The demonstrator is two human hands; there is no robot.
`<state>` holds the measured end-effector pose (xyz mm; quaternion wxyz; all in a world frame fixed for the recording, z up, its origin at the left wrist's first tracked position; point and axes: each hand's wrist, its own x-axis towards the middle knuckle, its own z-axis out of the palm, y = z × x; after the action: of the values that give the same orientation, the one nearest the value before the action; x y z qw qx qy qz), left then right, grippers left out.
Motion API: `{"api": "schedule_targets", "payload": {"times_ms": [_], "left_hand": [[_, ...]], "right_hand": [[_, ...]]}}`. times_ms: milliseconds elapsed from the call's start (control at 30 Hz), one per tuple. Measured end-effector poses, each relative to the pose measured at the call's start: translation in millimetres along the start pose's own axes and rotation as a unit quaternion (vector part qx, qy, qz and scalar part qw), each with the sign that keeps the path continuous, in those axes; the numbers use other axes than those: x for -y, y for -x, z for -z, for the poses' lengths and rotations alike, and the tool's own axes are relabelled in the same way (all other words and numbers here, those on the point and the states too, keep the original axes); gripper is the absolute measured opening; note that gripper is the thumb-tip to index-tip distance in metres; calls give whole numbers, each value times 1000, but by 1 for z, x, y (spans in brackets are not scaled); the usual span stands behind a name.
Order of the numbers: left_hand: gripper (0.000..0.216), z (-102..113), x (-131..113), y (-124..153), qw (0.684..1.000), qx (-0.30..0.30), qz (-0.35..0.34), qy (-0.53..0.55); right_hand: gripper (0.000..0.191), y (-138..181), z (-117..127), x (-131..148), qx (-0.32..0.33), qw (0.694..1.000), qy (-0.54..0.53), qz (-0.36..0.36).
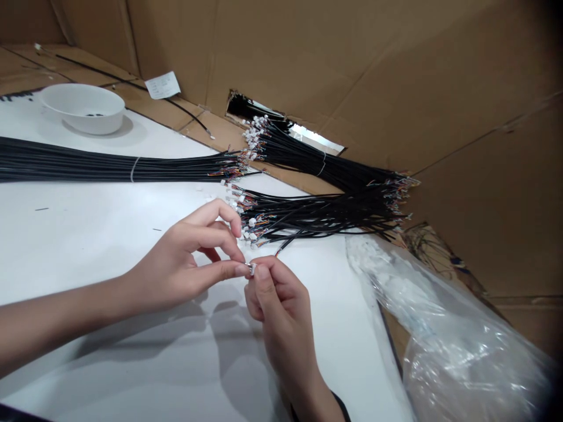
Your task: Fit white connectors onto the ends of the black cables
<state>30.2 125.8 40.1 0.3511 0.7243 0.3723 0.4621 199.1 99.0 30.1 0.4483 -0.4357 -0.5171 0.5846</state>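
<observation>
My left hand (189, 261) and my right hand (279, 305) meet above a white table (132, 234). Between their fingertips is a small white plastic connector (252, 269), pinched by both hands. Any wire attached to it is hidden by my fingers. Just beyond my hands, a loose bunch of black wire harnesses (316, 214) with white connectors and coloured wire ends lies on the table. My left fingertips are close to its white connectors, without clearly touching them.
A long tied wire bundle (109, 167) lies across the table's far side, and another (299, 149) rests on cardboard. A white bowl (83, 108) stands far left. A clear plastic bag (453, 328) of white parts lies right, with cardboard walls (475, 76) behind.
</observation>
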Motion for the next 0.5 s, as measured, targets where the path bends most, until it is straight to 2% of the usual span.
{"api": "schedule_targets", "payload": {"times_ms": [167,500], "left_hand": [[13,0,-1,1,1000,9,-9,-3],[13,-2,-2,2,1000,-12,9,-13]], "right_hand": [[31,1,0,2,-2,1000,21,-1],[31,2,-3,3,-25,997,65,13]]}}
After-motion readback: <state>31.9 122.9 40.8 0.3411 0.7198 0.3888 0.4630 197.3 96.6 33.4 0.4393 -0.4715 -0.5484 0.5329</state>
